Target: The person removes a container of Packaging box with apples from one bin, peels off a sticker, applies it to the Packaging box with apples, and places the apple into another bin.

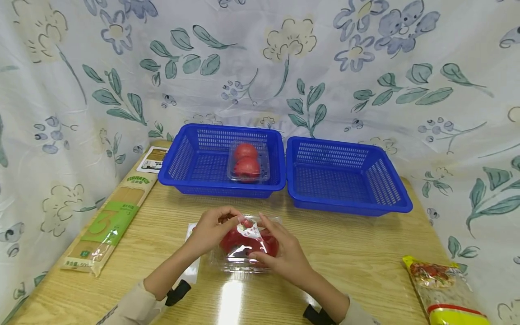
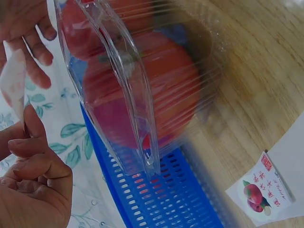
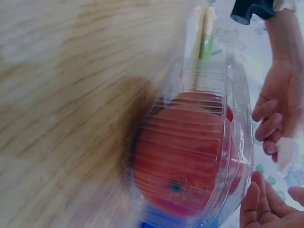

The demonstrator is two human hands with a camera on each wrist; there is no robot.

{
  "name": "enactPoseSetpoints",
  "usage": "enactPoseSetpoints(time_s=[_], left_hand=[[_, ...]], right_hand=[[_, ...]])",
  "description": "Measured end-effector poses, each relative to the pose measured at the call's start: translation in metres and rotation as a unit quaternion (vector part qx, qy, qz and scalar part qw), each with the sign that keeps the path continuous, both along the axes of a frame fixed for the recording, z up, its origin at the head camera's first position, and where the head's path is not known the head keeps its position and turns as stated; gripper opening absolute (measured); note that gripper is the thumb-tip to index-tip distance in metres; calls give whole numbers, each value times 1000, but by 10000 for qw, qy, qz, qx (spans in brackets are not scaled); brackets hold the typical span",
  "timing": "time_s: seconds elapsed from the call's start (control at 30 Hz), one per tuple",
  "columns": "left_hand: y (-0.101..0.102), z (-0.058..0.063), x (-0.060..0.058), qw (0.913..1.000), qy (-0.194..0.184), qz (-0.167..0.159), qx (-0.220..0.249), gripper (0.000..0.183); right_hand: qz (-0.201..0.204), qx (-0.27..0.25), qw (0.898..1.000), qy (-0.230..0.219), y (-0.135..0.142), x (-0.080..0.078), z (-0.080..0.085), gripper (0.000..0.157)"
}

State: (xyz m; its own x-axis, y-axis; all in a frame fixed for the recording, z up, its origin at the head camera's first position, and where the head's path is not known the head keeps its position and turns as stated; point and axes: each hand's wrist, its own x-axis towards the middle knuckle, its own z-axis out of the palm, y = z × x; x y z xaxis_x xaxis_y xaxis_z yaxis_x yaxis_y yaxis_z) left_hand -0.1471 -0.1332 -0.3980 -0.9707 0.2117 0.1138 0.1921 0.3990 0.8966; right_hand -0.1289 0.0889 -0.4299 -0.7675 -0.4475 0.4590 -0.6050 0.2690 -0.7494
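A clear plastic box (image 1: 243,266) of red tomatoes (image 2: 166,90) stands on the table before me, its lid down. My left hand (image 1: 211,230) pinches a small white printed sticker (image 1: 248,229) between thumb and fingertips, over the lid. In the left wrist view the sticker (image 2: 14,80) hangs bent from those fingers. My right hand (image 1: 288,257) lies at the right side of the box, fingers spread, fingertips at the lid. A white label sheet (image 1: 191,271) with a fruit-printed sticker (image 2: 261,192) lies left of the box, partly under my left forearm.
Two blue baskets stand behind; the left basket (image 1: 195,180) holds another box of tomatoes (image 1: 247,167), the right basket (image 1: 333,180) shows its bare floor. A noodle pack (image 1: 109,221) and a brown pack (image 1: 153,159) lie left. A yellow-edged bag (image 1: 447,289) lies front right.
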Motion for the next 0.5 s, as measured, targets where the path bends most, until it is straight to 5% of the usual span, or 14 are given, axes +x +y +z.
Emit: enactPoseSetpoints(time_s=[0.13,0.3,0.5], left_hand=[[0,-1,-1,9999,24,-114,75,10],[1,0,-2,9995,-62,-283,148,11],[0,0,-2,9993,-113,-333,151,14]], right_hand=[[77,-538,9953,-796,1,1,0,58],[-36,-782,9937,-802,1,2,-1,37],[-81,-888,9896,-1125,1,3,0,28]])
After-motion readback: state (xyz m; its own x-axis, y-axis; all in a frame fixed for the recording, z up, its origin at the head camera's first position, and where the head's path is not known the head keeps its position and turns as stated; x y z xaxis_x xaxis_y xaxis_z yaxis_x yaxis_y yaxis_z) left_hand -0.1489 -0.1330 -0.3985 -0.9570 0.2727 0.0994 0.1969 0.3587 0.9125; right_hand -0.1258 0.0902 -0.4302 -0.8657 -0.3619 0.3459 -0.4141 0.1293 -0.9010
